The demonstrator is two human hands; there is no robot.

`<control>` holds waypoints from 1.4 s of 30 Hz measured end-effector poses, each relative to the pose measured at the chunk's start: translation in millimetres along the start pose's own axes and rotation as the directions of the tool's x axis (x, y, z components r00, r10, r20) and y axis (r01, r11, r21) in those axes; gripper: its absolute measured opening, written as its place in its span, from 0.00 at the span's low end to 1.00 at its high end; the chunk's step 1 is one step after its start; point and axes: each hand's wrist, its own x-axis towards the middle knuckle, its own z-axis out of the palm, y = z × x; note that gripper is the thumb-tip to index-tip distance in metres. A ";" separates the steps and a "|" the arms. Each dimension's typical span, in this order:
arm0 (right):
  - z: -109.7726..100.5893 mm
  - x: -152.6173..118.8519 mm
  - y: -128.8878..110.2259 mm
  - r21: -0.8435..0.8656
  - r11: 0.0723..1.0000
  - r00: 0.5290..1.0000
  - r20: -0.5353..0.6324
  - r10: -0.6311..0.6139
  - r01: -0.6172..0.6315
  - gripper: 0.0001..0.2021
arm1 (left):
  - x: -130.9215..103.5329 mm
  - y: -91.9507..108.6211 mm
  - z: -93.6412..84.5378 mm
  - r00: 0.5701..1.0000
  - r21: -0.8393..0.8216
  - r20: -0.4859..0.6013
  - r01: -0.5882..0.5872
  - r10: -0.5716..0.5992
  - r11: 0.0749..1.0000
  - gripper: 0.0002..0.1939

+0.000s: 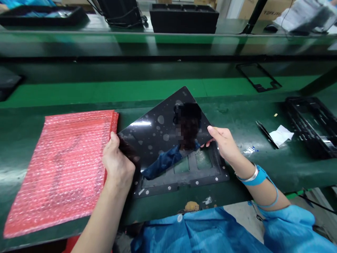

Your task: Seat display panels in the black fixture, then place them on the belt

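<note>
The left hand (118, 163) and right hand (225, 142) held the tilted black panel (158, 130) between them, fingers (216, 133) pinching opposite sides.

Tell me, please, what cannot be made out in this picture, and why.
In the head view:
- Dark frame: its far part is covered by the glossy panel.
- Left hand: most fingers are hidden behind the panel or the hand itself.
- Red bubble-wrap package: its contents, if any, are obscured by the wrap.
- Dark object at far left: cut off by the picture's edge.
</note>
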 end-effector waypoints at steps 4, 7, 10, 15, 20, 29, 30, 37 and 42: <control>-4.4 2.6 0.7 0.050 0.998 0.998 0.040 0.047 -0.049 0.28 | -1.3 0.7 1.5 0.999 0.076 0.037 0.021 -0.024 0.997 0.13; -11.6 4.7 3.7 0.075 0.995 0.998 0.014 0.063 -0.063 0.26 | -5.0 1.5 2.6 0.987 0.099 0.158 0.015 -0.030 0.995 0.13; -21.9 8.7 9.2 0.090 0.995 0.995 -0.089 0.049 -0.041 0.26 | -10.1 0.1 2.7 0.955 0.107 0.289 0.043 -0.072 0.993 0.17; -38.2 16.3 16.1 0.089 0.996 0.973 -0.228 0.026 -0.006 0.25 | -20.9 -3.9 1.5 0.766 0.371 0.547 0.138 -0.336 0.918 0.20; -43.2 19.8 18.9 0.045 0.999 0.962 -0.272 0.028 -0.016 0.23 | -30.5 -10.8 0.7 0.668 0.461 0.618 0.119 -0.414 0.880 0.16; -54.7 23.2 13.1 0.038 0.996 0.989 -0.121 0.080 -0.076 0.26 | -34.7 -6.7 -1.2 0.753 0.420 0.561 0.101 -0.346 0.902 0.17; -54.6 26.5 11.8 0.040 0.996 0.990 -0.113 0.085 -0.081 0.26 | -34.5 -4.4 -0.9 0.752 0.416 0.563 0.101 -0.343 0.904 0.18; -21.7 93.1 -3.3 0.036 0.999 0.979 -0.201 0.027 -0.020 0.21 | -26.1 11.8 0.7 0.858 0.168 0.484 0.101 -0.171 0.981 0.26; 6.4 158.6 -8.1 -0.072 0.996 0.945 -0.325 0.029 -0.055 0.15 | -17.2 11.6 -5.1 0.861 0.196 0.473 0.105 -0.187 0.975 0.27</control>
